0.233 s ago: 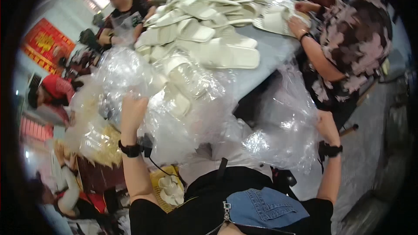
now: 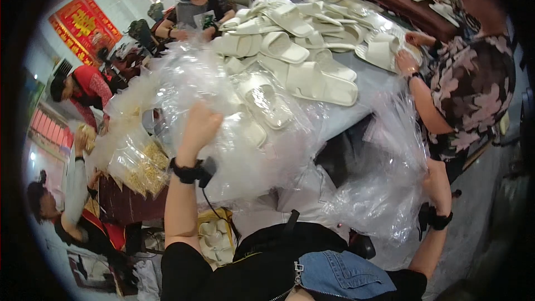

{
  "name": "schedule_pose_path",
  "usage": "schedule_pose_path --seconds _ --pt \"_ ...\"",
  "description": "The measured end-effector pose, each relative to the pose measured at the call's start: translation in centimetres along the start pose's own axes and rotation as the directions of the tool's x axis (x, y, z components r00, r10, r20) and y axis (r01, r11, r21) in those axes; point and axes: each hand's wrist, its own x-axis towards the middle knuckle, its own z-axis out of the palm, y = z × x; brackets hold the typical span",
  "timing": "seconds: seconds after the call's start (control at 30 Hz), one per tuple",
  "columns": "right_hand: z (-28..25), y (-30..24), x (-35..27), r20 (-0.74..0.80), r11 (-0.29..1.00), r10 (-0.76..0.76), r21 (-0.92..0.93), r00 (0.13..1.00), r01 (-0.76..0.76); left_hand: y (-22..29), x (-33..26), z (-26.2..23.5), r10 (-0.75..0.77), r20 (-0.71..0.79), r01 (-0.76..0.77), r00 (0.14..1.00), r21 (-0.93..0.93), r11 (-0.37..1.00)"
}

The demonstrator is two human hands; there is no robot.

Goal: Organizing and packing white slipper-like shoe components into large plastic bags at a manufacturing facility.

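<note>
My left hand [image 2: 202, 128] is a closed fist gripping clear plastic bags [image 2: 192, 75], which spread crumpled over the near left part of the slipper pile. My right hand [image 2: 437, 184] is closed on the edge of another bunch of clear plastic [image 2: 384, 173] hanging in front of me at the right. Under the film by my left hand lie white slippers [image 2: 266, 103], seen through it. Beyond, a big heap of white slippers [image 2: 283, 46] covers the table [image 2: 362, 100]. Exactly how the fingers pinch the plastic is hidden.
A person in a patterned shirt [image 2: 473, 89] stands at the right, hands on a slipper [image 2: 383, 53]. Another person [image 2: 198, 3] works across the table. More people are at the left, beside bags of yellowish pieces [image 2: 146, 170]. A yellow basket [image 2: 227, 214] holds white items below my left arm.
The whole view has shifted, so the table and people appear farther right and lower. My left fist is a little higher in the picture, the right lower; both still grip plastic.
</note>
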Motion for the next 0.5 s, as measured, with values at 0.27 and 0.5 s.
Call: schedule_pose_path --seconds 0.27,0.5 --pt "-1.9 -2.7 -1.4 -0.072 0.997 -0.073 -0.03 0.995 0.071 -1.3 2.0 9.3 -0.008 -0.02 0.002 1.0 -0.255 0.967" --pt "-7.7 -2.9 -2.8 -0.237 0.958 -0.056 0.261 0.97 0.119 -2.3 0.1 8.8 -0.038 -0.05 0.014 0.998 -0.41 0.912"
